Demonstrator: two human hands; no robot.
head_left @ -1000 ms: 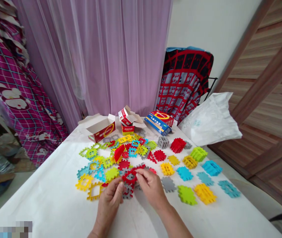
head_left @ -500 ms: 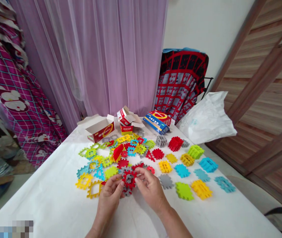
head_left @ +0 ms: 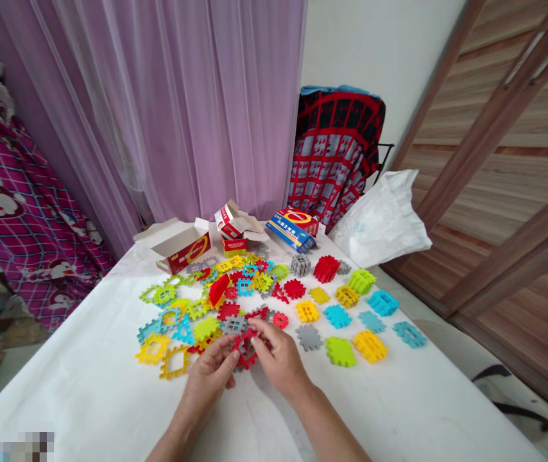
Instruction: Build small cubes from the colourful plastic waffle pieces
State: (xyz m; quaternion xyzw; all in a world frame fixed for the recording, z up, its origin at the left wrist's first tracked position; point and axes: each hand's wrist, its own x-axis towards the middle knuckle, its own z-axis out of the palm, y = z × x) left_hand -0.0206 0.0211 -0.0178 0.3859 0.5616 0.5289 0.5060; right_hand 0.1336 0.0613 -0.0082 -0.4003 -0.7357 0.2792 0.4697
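Between my two hands is a red notched building tile (head_left: 246, 350) with a grey part showing in its middle. My left hand (head_left: 212, 367) pinches its left edge, thumb on the near face. On the right edge, the thumb and fingers of my right hand (head_left: 276, 353) are closed. Just beyond my fingertips lies a grey window tile (head_left: 234, 325). A lime square tile (head_left: 206, 328) and a yellow frame tile (head_left: 174, 362) rest to the left. Right of my right hand is a flat grey tile (head_left: 309, 337).
A mixed heap of coloured tiles (head_left: 235, 276) spreads behind my hands. Stacks sorted by colour, such as the yellow stack (head_left: 371, 346), stand on the right. Farther back are an open red box (head_left: 182, 251), a blue battery box (head_left: 291, 234) and a white bag (head_left: 380, 221).
The view has swung slightly right, so everything sits farther left. The red tile has tilted in my hands, and more of the grey window tile behind it shows.
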